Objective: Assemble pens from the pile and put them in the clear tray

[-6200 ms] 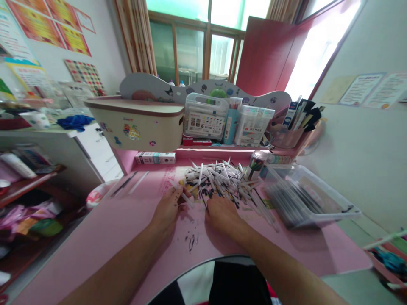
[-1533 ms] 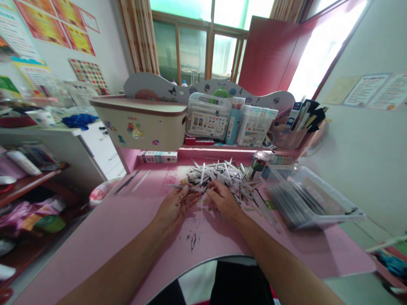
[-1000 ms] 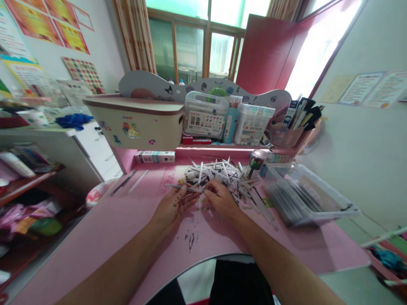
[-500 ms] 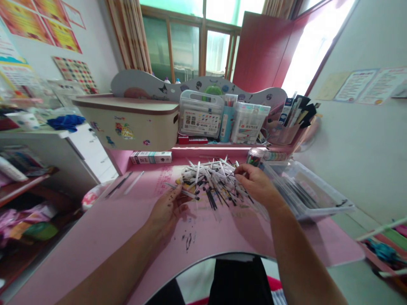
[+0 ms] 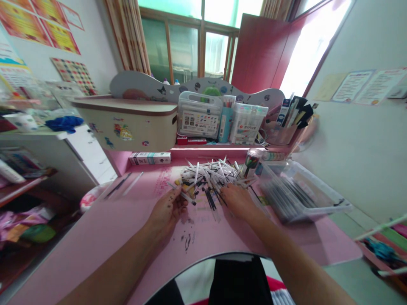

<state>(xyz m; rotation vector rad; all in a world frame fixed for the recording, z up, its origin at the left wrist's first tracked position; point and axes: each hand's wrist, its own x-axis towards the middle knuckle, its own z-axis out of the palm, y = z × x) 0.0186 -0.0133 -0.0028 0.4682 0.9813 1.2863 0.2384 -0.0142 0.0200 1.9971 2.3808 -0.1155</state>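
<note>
In the head view, my left hand (image 5: 168, 208) is closed round a slim pen (image 5: 188, 198) with a pale barrel and a dark end. The pen slants down to the right beside a heap of loose pens and pen parts (image 5: 219, 171), mostly white barrels with black pieces. My right hand (image 5: 238, 201) reaches into the heap's near right edge, fingers curled down among the thin pieces. What those fingers grip is hidden. Several dark slim rods (image 5: 210, 199) lie just left of them. Dark smudges mark my left fingers and the pink desk (image 5: 127, 237).
To the right sits a clear plastic bin (image 5: 330, 199) with packed slim pieces. A clear jar (image 5: 251, 163) stands behind the heap. Two slim sticks (image 5: 132, 184) lie at the left, near a long narrow box (image 5: 150, 158). Above, a shelf carries a cream storage box (image 5: 133, 127) and marker cases (image 5: 200, 116).
My right hand has moved left and nearer to me, from the heap's right side to its near edge. My left hand keeps the pen, now tilted slightly more downward.
</note>
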